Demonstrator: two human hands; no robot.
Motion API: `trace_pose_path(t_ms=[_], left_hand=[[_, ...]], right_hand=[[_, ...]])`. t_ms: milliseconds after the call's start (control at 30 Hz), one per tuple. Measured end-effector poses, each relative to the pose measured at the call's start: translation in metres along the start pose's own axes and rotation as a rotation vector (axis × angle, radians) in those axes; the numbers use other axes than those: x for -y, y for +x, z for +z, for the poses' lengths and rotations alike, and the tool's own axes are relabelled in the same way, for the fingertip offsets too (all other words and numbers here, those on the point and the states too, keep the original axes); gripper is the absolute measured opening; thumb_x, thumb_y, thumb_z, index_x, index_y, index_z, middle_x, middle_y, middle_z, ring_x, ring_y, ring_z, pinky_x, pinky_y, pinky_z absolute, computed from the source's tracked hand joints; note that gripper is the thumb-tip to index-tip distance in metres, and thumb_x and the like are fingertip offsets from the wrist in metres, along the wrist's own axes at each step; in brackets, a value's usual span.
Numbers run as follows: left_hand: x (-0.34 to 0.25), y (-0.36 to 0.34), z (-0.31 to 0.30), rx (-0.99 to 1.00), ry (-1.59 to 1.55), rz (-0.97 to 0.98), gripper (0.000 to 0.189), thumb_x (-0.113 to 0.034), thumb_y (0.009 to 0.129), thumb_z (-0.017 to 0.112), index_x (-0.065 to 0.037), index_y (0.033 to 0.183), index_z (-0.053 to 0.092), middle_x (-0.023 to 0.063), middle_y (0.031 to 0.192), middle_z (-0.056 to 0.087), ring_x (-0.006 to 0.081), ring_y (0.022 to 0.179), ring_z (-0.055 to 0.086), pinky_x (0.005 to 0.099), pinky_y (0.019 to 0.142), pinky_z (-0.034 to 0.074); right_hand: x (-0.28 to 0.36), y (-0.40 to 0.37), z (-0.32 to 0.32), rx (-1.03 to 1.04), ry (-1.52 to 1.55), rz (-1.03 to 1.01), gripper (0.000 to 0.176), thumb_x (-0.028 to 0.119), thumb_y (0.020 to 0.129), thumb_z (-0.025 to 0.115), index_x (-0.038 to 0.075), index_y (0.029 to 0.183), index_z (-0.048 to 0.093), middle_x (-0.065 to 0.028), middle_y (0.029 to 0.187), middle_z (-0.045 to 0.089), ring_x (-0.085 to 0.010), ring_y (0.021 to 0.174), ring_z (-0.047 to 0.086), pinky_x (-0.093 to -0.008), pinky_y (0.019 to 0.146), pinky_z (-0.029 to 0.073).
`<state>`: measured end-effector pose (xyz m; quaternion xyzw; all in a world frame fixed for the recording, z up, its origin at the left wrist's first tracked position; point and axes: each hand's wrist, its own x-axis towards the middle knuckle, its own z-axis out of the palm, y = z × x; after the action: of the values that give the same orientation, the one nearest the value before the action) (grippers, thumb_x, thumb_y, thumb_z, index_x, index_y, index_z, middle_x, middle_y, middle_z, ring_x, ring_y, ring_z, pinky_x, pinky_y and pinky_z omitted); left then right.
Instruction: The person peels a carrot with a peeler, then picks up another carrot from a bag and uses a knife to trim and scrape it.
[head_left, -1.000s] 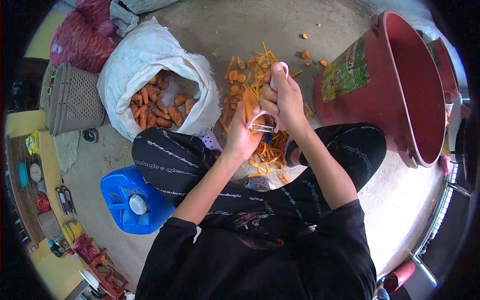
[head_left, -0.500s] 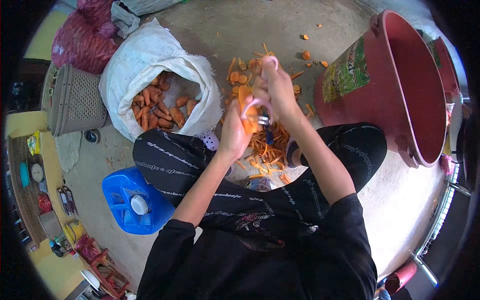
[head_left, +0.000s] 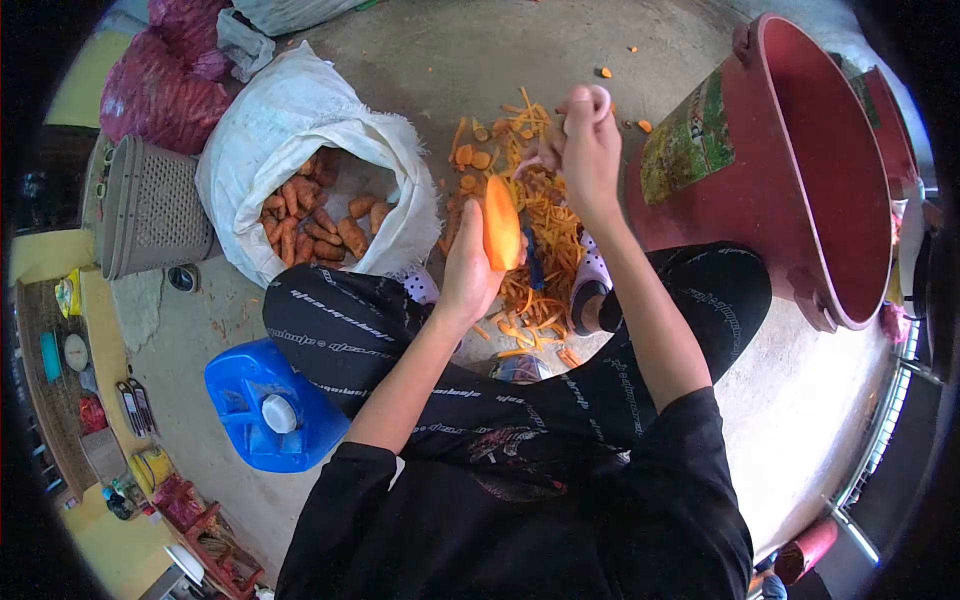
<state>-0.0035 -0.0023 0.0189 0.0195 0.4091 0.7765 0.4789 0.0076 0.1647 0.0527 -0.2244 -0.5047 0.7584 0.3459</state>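
My left hand (head_left: 470,262) is closed around a peeled orange carrot (head_left: 501,225), held upright above my lap. To its right and farther forward, my right hand (head_left: 592,150) grips a pink peeler (head_left: 600,104), whose blade is blurred and partly hidden by the fingers. The peeler is apart from the carrot. Beneath both hands, orange peelings (head_left: 545,270) and cut carrot ends (head_left: 466,155) lie heaped on the floor between my feet.
An open white sack (head_left: 270,140) of unpeeled carrots (head_left: 322,225) stands at the left, beside a grey basket (head_left: 165,205). A blue jug (head_left: 250,400) sits by my left knee. At the right is a large red bin (head_left: 750,190).
My right hand with the peeler has moved forward and right, away from the carrot. The carrot stays in my left hand, now more fully in view.
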Motion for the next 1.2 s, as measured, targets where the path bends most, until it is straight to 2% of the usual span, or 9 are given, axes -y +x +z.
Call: trace_pose_path(t_ms=[67,267,467,667,867,967,1067,1167,1200], left_hand=[[-0.002,-0.001,0.002,-0.027,-0.03,0.0,0.043,-0.046,0.096,0.034,-0.009,0.113,0.048,0.003,0.088,0.052,0.0163,0.078,0.052,0.0314,0.067,0.042],[-0.009,-0.003,0.014,0.001,-0.087,-0.022,0.04,-0.042,0.097,0.033,-0.012,0.118,0.048,0.0008,0.097,0.055,0.0133,0.088,0.052,0.0323,0.073,0.042],[-0.015,-0.003,0.018,-0.082,-0.134,-0.006,0.036,-0.042,0.097,0.033,-0.014,0.094,0.056,0.0004,0.093,0.058,0.0137,0.088,0.054,0.033,0.079,0.043],[-0.009,0.0,0.0,0.041,-0.308,-0.019,0.036,-0.042,0.097,0.033,-0.017,0.075,0.049,0.0009,0.083,0.058,0.0153,0.085,0.055,0.034,0.081,0.042],[-0.005,0.001,0.002,0.06,-0.334,-0.027,0.04,-0.044,0.098,0.028,-0.011,0.088,0.048,-0.0002,0.084,0.052,0.0141,0.086,0.052,0.0327,0.081,0.041],[-0.013,-0.001,0.031,-0.185,-0.285,0.002,0.038,-0.043,0.098,0.029,-0.011,0.091,0.049,0.0004,0.085,0.053,0.0143,0.088,0.052,0.0332,0.083,0.04],[0.0,0.0,0.013,-0.13,-0.259,0.018,0.037,-0.04,0.099,0.027,-0.012,0.099,0.051,0.0045,0.094,0.056,0.0176,0.086,0.054,0.0358,0.079,0.043],[0.013,-0.008,0.001,0.05,-0.058,0.017,0.037,-0.042,0.099,0.027,-0.01,0.104,0.047,0.0056,0.089,0.054,0.0186,0.079,0.054,0.0344,0.071,0.045],[0.013,-0.012,0.012,-0.103,-0.008,-0.009,0.039,-0.044,0.098,0.029,-0.009,0.108,0.043,0.0064,0.083,0.052,0.0181,0.073,0.052,0.0325,0.066,0.045]], right_hand=[[0.026,-0.016,0.011,-0.001,0.296,0.198,0.034,0.04,0.094,0.046,0.006,0.088,0.043,-0.0001,0.054,0.036,-0.0106,0.041,0.037,-0.0266,0.041,0.038],[0.032,-0.043,0.02,0.057,0.332,0.353,0.033,0.039,0.094,0.045,0.007,0.086,0.043,0.0012,0.055,0.031,-0.0084,0.041,0.031,-0.0234,0.037,0.027],[0.038,-0.055,0.021,0.041,0.336,0.316,0.032,0.038,0.095,0.043,0.008,0.086,0.041,0.0013,0.056,0.03,-0.0073,0.041,0.028,-0.0227,0.037,0.027],[0.027,-0.065,0.032,0.055,0.311,0.269,0.033,0.041,0.096,0.039,0.008,0.087,0.039,0.0013,0.055,0.029,-0.0072,0.04,0.024,-0.0216,0.037,0.024],[0.018,-0.063,0.032,-0.013,0.302,0.263,0.032,0.039,0.095,0.043,0.009,0.086,0.039,0.0018,0.055,0.029,-0.0069,0.04,0.026,-0.0213,0.036,0.025],[0.022,-0.055,0.033,-0.057,0.315,0.282,0.031,0.038,0.095,0.045,0.009,0.085,0.04,0.0019,0.055,0.029,-0.0066,0.04,0.027,-0.0213,0.035,0.025],[0.014,-0.049,0.025,-0.044,0.304,0.324,0.03,0.036,0.094,0.046,0.009,0.083,0.04,0.0016,0.055,0.033,-0.0071,0.039,0.032,-0.0229,0.035,0.032],[0.002,-0.025,0.019,-0.056,0.269,0.287,0.031,0.036,0.094,0.047,0.009,0.083,0.04,0.0015,0.055,0.034,-0.0079,0.039,0.035,-0.0243,0.034,0.034],[0.002,-0.019,0.019,-0.047,0.266,0.297,0.031,0.036,0.094,0.047,0.008,0.083,0.04,0.0015,0.056,0.034,-0.0079,0.039,0.035,-0.0245,0.035,0.036]])
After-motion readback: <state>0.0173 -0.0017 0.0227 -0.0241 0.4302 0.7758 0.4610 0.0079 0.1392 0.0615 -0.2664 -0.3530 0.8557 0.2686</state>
